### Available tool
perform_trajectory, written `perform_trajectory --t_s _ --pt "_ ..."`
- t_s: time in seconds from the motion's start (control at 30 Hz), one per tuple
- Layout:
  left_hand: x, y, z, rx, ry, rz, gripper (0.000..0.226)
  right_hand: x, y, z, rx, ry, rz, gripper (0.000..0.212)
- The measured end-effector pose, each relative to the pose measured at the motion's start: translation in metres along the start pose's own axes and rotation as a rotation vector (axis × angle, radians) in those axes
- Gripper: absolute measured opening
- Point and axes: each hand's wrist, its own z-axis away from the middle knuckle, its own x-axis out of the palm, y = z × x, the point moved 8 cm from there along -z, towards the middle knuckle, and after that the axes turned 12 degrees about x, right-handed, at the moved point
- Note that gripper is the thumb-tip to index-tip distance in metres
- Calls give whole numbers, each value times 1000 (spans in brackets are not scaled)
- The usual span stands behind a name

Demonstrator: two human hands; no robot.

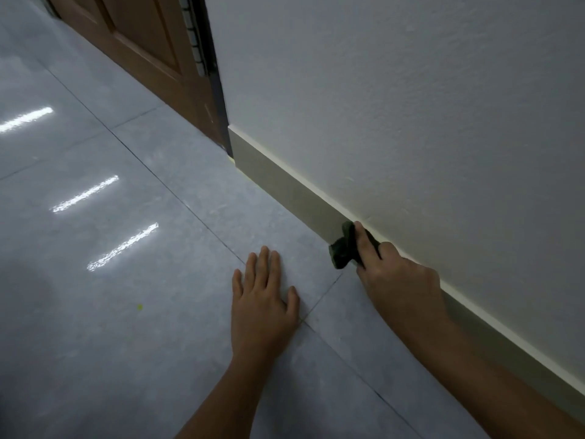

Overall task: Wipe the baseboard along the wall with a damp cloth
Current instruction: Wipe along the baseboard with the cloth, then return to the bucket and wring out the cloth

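A pale baseboard (278, 177) runs along the foot of the white wall (395, 106), from the door frame down to the lower right. My right hand (395, 280) presses a dark green cloth (343, 248) against the baseboard, with one finger stretched along the cloth's top edge. Part of the cloth is hidden under the hand. My left hand (261, 299) lies flat on the floor tiles, fingers apart, holding nothing, a little left of the cloth.
A brown wooden door (142, 55) with a dark frame (218, 90) stands at the far end of the baseboard. Glossy grey floor tiles (110, 280) with dark grout lines and light reflections fill the left side. A tiny yellow speck (139, 307) lies on the floor.
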Motion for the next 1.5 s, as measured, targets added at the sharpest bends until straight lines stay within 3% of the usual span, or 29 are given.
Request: perform_trajectory --t_s 0.13,0.23,0.3,0.33,0.4,0.47,0.57,0.8,1.0,1.1,1.23,1.27,1.33,1.4,1.43,1.5 --pt "0 0 -1 -5 -8 6 72 9 -1 9 -20 -47 -36 62" --pt "6 1 -1 -3 -78 51 74 -7 -5 -2 32 -50 -197 46" --pt "-4 1 -4 10 -162 98 73 -22 -10 -19 173 -255 -401 38" --pt "1 -2 -6 -32 -247 193 71 -12 -13 -22 257 -418 -520 35" --pt "-39 2 -11 -183 -277 617 62 -26 -18 -31 432 -648 -737 31" --pt "-72 16 -13 -308 -257 1136 50 -39 -26 -37 516 -764 -845 28" --pt "-138 38 -16 -243 -272 1426 39 -84 -43 -41 504 -893 -1054 16" --pt "-274 54 14 -132 -125 1372 35 -217 -76 -30 414 -1049 -1457 13" --pt "-392 31 80 -138 228 1176 31 -296 -109 -4 475 -926 -1522 36" --pt "-428 7 127 -133 320 1123 28 -317 -143 17 493 -803 -1522 27" --pt "-457 -46 201 -253 529 953 26 -335 -210 48 570 -629 -1515 17" --pt "-460 -54 213 -278 569 929 27 -329 -226 59 668 -704 -1505 16" --pt "-467 -74 242 -319 591 892 29 -321 -266 96 891 -1054 -1504 33" --pt "-465 -91 260 -337 591 864 28 -312 -293 118 941 -1198 -1473 44" --pt "-464 -99 266 -347 599 848 27 -307 -300 118 909 -1139 -1429 41" --pt "-457 -121 273 -383 617 814 27 -296 -309 105 790 -862 -1304 31"
